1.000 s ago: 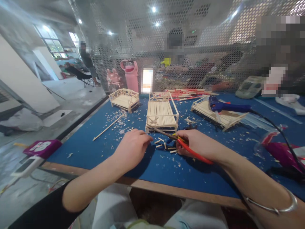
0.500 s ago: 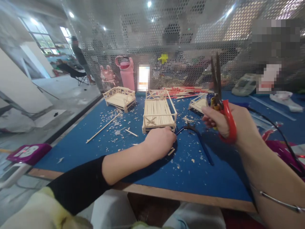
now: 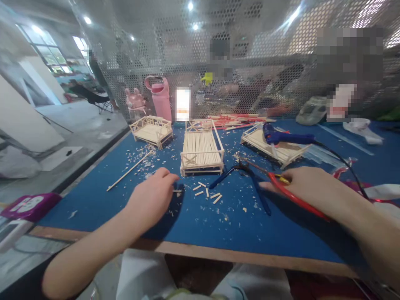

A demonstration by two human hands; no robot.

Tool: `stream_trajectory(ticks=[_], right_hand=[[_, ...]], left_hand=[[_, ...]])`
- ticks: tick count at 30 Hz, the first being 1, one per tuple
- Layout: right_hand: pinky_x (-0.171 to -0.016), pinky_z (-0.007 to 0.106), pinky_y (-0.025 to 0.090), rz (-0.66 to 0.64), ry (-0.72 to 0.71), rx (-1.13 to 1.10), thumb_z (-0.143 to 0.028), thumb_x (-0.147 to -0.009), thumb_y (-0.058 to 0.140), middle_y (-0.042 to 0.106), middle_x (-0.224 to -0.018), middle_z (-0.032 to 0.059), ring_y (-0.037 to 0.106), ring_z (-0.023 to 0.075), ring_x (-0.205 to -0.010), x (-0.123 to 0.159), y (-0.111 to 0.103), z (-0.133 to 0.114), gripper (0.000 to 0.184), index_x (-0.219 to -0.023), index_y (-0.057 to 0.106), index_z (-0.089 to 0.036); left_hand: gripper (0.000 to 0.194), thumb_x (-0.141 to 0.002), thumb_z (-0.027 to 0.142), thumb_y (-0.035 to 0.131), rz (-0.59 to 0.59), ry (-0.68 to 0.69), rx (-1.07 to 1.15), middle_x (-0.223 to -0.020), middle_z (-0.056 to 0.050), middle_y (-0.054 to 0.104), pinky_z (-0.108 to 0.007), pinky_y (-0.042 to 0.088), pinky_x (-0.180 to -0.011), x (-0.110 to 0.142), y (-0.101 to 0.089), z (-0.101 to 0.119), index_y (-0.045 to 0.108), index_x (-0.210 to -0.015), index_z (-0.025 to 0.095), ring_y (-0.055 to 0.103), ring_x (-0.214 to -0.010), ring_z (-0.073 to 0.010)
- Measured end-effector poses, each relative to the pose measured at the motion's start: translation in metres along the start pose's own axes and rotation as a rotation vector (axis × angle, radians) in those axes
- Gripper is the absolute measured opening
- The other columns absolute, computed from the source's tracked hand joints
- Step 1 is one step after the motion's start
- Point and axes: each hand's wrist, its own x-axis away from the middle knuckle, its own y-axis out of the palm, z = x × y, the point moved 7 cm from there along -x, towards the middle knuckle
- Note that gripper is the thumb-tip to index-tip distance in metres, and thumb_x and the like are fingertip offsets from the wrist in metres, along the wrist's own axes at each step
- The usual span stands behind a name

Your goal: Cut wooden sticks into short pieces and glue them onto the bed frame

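Observation:
My left hand [image 3: 153, 191] is low over the blue table, left of the middle, palm down with fingers curled in; what they hold, if anything, is hidden. A short wooden stick piece [image 3: 177, 191] shows by its fingertips. My right hand [image 3: 308, 183] grips scissors [image 3: 278, 181] with red handles and a yellow part, blades pointing left over the blue-handled pliers [image 3: 263, 196]. Between the hands lie several short cut stick pieces [image 3: 207, 192]. Behind them stands a miniature bed [image 3: 202, 150] made of thin sticks. A blue glue gun [image 3: 290, 137] rests on another stick frame [image 3: 275, 153] at right.
At the back left is a small stick bench [image 3: 152, 131], with a pink bottle [image 3: 161, 102] behind it. Red and plain sticks [image 3: 234, 121] are piled by the perforated screen [image 3: 250, 91]. A long stick [image 3: 129, 171] and wood chips lie at left. The glue gun's cord [image 3: 346, 166] trails right.
My left hand has moved left from the pliers, uncovering the short pieces. My right hand has lowered the scissors from upright to nearly level, revealing the glue gun and right-hand stick frame.

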Motion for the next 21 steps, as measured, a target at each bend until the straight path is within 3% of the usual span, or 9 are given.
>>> stream_trajectory(ticks=[2, 4, 6, 9, 11, 14, 17, 19, 21], right_hand=[[-0.064, 0.035, 0.043, -0.034, 0.022, 0.087, -0.061, -0.078, 0.048, 0.069, -0.081, 0.0195, 0.065, 0.0336, -0.080, -0.002, 0.009, 0.007, 0.045, -0.064, 0.057, -0.019], [-0.062, 0.035, 0.043, -0.058, 0.022, 0.131, -0.060, -0.077, 0.049, 0.069, -0.083, 0.0200, 0.066, 0.0335, -0.079, -0.007, 0.011, 0.012, 0.045, -0.065, 0.057, -0.018], [-0.058, 0.034, 0.042, -0.129, -0.012, 0.184, -0.060, -0.074, 0.053, 0.069, -0.076, 0.0161, 0.066, 0.0296, -0.071, -0.012, 0.007, 0.013, 0.044, -0.057, 0.056, -0.020], [-0.049, 0.030, 0.036, -0.232, -0.143, 0.259, -0.051, -0.069, 0.064, 0.062, -0.054, 0.0071, 0.058, 0.0187, -0.051, -0.013, -0.008, 0.007, 0.045, -0.040, 0.047, -0.022], [-0.045, 0.028, 0.032, -0.201, -0.196, 0.299, -0.043, -0.065, 0.070, 0.058, -0.048, 0.0032, 0.052, 0.0148, -0.045, -0.008, -0.024, -0.001, 0.041, -0.039, 0.047, -0.022], [-0.044, 0.027, 0.032, -0.071, -0.281, 0.245, -0.041, -0.073, 0.065, 0.063, -0.056, 0.0013, 0.055, 0.0153, -0.048, 0.008, -0.039, -0.032, 0.024, -0.056, 0.063, -0.024], [-0.051, 0.024, 0.038, -0.014, -0.690, -0.046, -0.030, -0.081, 0.058, 0.069, -0.067, -0.0021, 0.060, 0.0141, -0.059, 0.034, -0.032, -0.092, 0.011, -0.074, 0.066, -0.027], [-0.059, 0.025, 0.041, 0.050, -0.808, -0.131, -0.022, -0.082, 0.054, 0.071, -0.079, -0.0005, 0.063, 0.0159, -0.069, 0.040, -0.023, -0.115, 0.014, -0.082, 0.067, -0.026], [-0.063, 0.026, 0.043, 0.084, -0.837, -0.208, -0.019, -0.081, 0.052, 0.072, -0.080, 0.0005, 0.063, 0.0165, -0.072, 0.038, -0.014, -0.123, 0.015, -0.083, 0.067, -0.024]], left_hand=[[0.030, -0.089, 0.013, 0.041, 0.000, 0.045, 0.069, -0.109, -0.008, 0.061, -0.033, 0.051, -0.077, -0.003, 0.001, -0.002, 0.061, -0.111, 0.019, 0.064, -0.091, -0.0215], [0.031, -0.089, 0.014, 0.042, -0.059, 0.190, 0.133, -0.108, -0.007, 0.063, -0.033, 0.050, -0.083, -0.010, 0.006, 0.013, 0.061, -0.112, 0.019, 0.063, -0.096, -0.0212], [0.034, -0.087, 0.011, 0.042, -0.099, 0.315, 0.158, -0.110, -0.007, 0.063, -0.033, 0.050, -0.084, -0.020, 0.009, 0.030, 0.061, -0.114, 0.019, 0.062, -0.099, -0.0215], [0.043, -0.083, 0.003, 0.042, -0.101, 0.372, 0.147, -0.116, -0.008, 0.062, -0.033, 0.050, -0.085, -0.035, 0.014, 0.044, 0.059, -0.119, 0.019, 0.062, -0.101, -0.0220], [0.042, -0.082, 0.004, 0.044, -0.107, 0.401, 0.140, -0.114, -0.008, 0.063, -0.033, 0.050, -0.084, -0.041, 0.020, 0.047, 0.060, -0.118, 0.019, 0.062, -0.100, -0.0224], [0.031, -0.086, 0.013, 0.045, -0.096, 0.407, 0.164, -0.100, -0.009, 0.065, -0.033, 0.051, -0.078, -0.044, 0.026, 0.045, 0.065, -0.108, 0.017, 0.063, -0.092, -0.0224], [0.025, -0.089, 0.020, 0.046, -0.064, 0.383, 0.215, -0.086, -0.007, 0.062, -0.031, 0.050, -0.074, -0.045, 0.029, 0.043, 0.070, -0.095, 0.018, 0.061, -0.084, -0.0206], [0.023, -0.088, 0.019, 0.048, -0.050, 0.351, 0.255, -0.081, -0.006, 0.061, -0.030, 0.049, -0.072, -0.046, 0.031, 0.042, 0.071, -0.089, 0.018, 0.060, -0.080, -0.0194], [0.021, -0.086, 0.017, 0.050, -0.051, 0.326, 0.292, -0.078, -0.005, 0.061, -0.030, 0.048, -0.071, -0.046, 0.033, 0.042, 0.071, -0.085, 0.018, 0.060, -0.077, -0.0188]])
